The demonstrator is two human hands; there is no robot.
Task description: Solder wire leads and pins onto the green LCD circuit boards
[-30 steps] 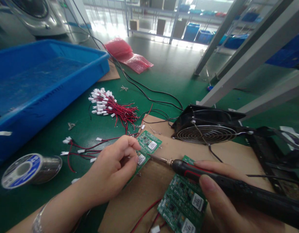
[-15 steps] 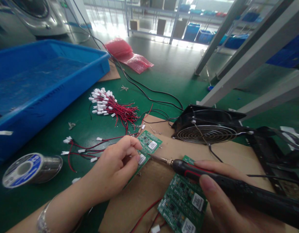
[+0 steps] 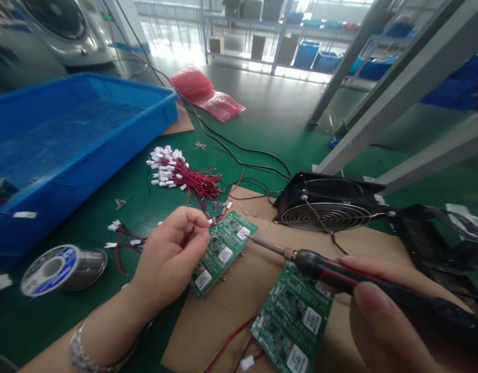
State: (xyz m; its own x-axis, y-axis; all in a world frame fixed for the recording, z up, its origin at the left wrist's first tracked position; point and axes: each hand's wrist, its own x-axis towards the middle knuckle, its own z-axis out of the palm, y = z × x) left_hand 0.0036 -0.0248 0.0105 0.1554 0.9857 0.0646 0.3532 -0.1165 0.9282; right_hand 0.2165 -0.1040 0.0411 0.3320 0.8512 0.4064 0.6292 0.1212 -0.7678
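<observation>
A: What has changed since half a second back?
B: Soldering iron point(image 3: 339, 274): the tip has lifted off mid-board and now hangs by the upper right edge of the upper circuit board point(image 3: 223, 249). Left hand point(image 3: 171, 256): it has drawn back to the board's left side, uncovering three white labels.

A: Holdings?
B: Left hand: fingers point(image 3: 196, 220) pinched on a thin wire point(image 3: 212, 236). Whether it is a solder strand or a lead, I cannot tell. Right hand point(image 3: 382, 321), lower right of frame: clenched around the iron's black-and-red handle.

A: Progress?
B: Mid-batch, by my judgement.
- Upper board, centre of frame on the cardboard sheet point(image 3: 258, 295): red leads meet its top corner, but the joints are too small to grade.
- Second circuit board point(image 3: 293, 321), lower centre: one red lead trails from near its lower edge.
- Bundle of red-and-black leads point(image 3: 184, 176), upper centre-left: many still lie unattached.
- Loose leads point(image 3: 126, 241) lie left of the hand.

A: Edges and room?
B:
- Blue tray point(image 3: 79, 140), upper left: its wall is well apart from the left hand.
- Solder spool point(image 3: 62, 269), lower left: near the left forearm.
- Cooling fan point(image 3: 328, 212), right of centre: just beyond the iron's tip, the tightest side.
- Green surface point(image 3: 285, 140): open toward the top of the frame.
- Bare cardboard shows between the two boards.
</observation>
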